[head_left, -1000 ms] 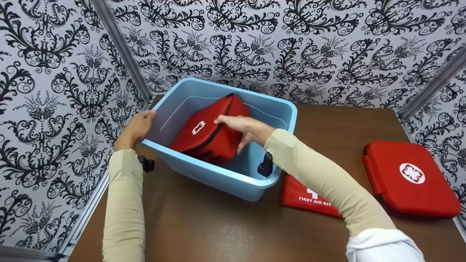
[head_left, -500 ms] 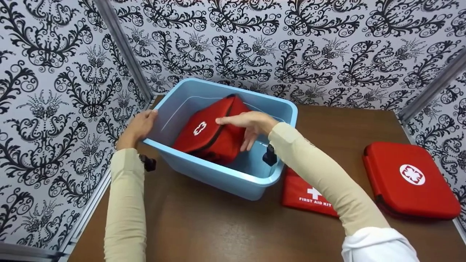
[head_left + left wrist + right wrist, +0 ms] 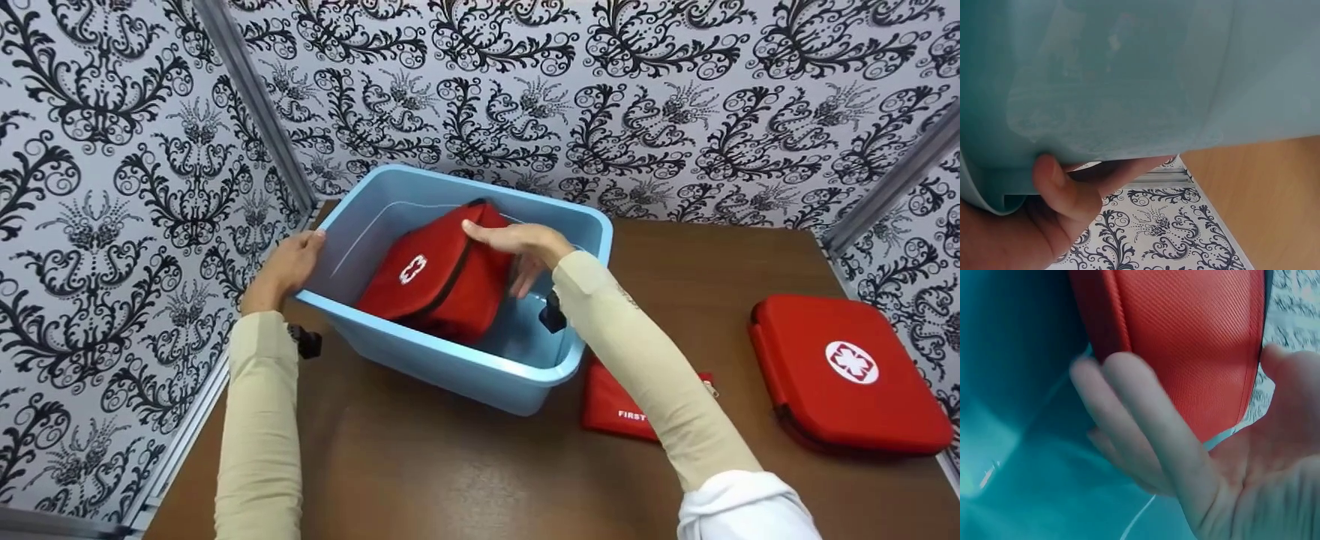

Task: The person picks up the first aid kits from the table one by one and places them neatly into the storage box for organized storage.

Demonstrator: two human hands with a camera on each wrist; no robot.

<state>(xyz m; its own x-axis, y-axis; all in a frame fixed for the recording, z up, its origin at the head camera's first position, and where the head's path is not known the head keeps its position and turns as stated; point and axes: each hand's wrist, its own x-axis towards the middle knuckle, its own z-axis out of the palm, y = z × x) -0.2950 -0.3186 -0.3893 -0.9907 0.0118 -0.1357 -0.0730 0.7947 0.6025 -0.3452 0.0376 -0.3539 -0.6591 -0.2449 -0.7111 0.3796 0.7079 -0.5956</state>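
A red first-aid bag (image 3: 420, 262) with a white emblem and a dark zip edge lies tilted inside a light blue plastic bin (image 3: 442, 358). My left hand (image 3: 287, 266) grips the bin's left rim. In the left wrist view its thumb (image 3: 1064, 188) lies by the outer bin wall (image 3: 1129, 84). Inside the bin, my right hand (image 3: 521, 247) is spread beside the bag, thumb at the zip edge and fingers down along its right side. The right wrist view has the straight fingers (image 3: 1140, 399) in front of the bag's red side (image 3: 1190, 343).
On the brown table (image 3: 450, 472), a flat red first-aid pouch (image 3: 615, 405) lies right of the bin, partly under my right forearm. A larger red first-aid case (image 3: 847, 367) with a white round emblem sits at far right. Patterned wall panels (image 3: 525, 97) stand behind and at the sides.
My right thumb has shifted slightly back and right along the bag's top edge, and the fingers have moved a little right. The bag's tilt has changed slightly. My left hand stays at the rim.
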